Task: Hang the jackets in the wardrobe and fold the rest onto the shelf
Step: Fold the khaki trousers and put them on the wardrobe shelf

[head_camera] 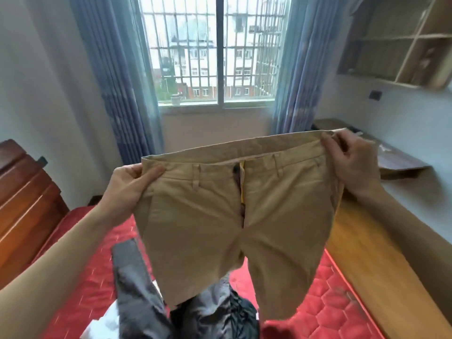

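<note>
A pair of khaki shorts (220, 216) hangs spread out in the air in front of me, fly open, front side facing me. My left hand (129, 189) pinches the left end of the waistband. My right hand (352, 162) pinches the right end, held a little higher. Below the shorts, a heap of dark grey and black clothes (171, 302) lies on the red mattress (330, 302), with something white (107, 319) showing at its left edge.
A dark wooden headboard (27, 199) stands at the left. The wooden bed frame (367, 241) runs along the right. Behind are a barred window (215, 52) with blue curtains, open wooden shelves (401, 37) at the upper right, and a low ledge (396, 160).
</note>
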A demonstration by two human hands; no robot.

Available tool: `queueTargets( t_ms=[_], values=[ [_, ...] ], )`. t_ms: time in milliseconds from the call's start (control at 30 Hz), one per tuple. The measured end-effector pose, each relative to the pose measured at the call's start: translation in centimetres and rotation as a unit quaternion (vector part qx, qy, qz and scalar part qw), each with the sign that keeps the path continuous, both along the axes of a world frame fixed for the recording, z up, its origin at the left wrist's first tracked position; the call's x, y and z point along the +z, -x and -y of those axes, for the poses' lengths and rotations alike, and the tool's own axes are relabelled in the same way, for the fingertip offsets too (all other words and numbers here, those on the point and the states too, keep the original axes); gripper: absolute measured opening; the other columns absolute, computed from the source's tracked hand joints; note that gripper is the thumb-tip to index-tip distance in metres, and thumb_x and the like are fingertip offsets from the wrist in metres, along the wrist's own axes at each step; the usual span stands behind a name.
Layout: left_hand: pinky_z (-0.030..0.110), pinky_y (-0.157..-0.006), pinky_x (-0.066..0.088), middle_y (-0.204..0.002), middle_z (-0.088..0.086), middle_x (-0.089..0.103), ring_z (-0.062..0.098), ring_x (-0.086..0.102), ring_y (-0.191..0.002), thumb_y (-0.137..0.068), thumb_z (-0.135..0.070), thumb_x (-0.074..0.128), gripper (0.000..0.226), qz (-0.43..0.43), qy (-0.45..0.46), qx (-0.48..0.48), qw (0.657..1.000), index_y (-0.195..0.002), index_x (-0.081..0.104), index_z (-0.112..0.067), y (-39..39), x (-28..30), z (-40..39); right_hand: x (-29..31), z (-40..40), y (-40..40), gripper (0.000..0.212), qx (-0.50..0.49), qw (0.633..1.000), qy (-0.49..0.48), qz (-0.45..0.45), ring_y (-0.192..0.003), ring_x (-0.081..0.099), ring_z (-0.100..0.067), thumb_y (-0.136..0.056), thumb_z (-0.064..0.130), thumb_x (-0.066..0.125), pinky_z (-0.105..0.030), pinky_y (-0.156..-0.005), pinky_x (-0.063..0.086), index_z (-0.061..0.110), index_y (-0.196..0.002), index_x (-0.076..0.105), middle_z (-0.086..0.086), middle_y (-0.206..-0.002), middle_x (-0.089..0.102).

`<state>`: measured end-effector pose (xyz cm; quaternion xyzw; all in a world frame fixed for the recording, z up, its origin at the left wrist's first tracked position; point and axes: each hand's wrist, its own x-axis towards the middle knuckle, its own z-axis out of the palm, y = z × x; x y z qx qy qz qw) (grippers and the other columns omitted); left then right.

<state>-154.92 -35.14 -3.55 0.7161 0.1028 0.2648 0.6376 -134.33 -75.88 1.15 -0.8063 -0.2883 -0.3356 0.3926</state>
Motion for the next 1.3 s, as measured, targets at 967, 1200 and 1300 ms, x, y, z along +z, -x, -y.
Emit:
queueTargets(
  t_ms=[967, 1200, 1300],
  values=[
    [0.023, -0.056, 0.043, -0.058, -0.019, 0.058, -0.002, 0.045, -0.058, -0.107, -0.027, 0.058, 0.044, 0.12, -0.039, 0.104, 0.986, -0.064, 0.059, -0.023, -5.4, 0.5, 25.4, -3.6, -4.6, 12.5, 0.023, -0.016, 0.976, -0.213, -0.048, -0.054, 0.06, -0.015, -0.102, 0.031, 0.066, -0.037, -0.056, 0.05, 0.013, -0.102, 0.079, 0.001, -0.064, 0.069],
    [0.038, -0.055, 0.039, -0.057, -0.006, 0.048, 0.011, 0.038, -0.058, -0.109, -0.029, 0.053, 0.049, 0.116, -0.014, 0.1, 0.988, -0.065, 0.049, -0.009, -4.5, 1.1, 24.5, -5.5, -7.4, 15.5, 0.037, 0.07, 0.973, -0.218, -0.037, -0.11, 0.068, 0.002, -0.111, 0.021, 0.045, -0.014, -0.094, 0.051, 0.003, -0.114, 0.077, 0.006, -0.116, 0.075],
    [0.026, -0.053, 0.042, -0.058, -0.01, 0.05, 0.006, 0.042, -0.056, -0.109, -0.039, 0.052, 0.05, 0.145, 0.019, 0.038, 0.989, -0.065, 0.05, -0.015, -3.9, 0.4, 24.6, -6.6, -8.3, 15.5, 0.025, 0.092, 0.972, -0.214, -0.041, -0.123, 0.065, -0.004, -0.106, 0.009, 0.058, -0.025, -0.103, 0.052, 0.005, -0.125, 0.073, 0.003, -0.133, 0.069]
  ],
)
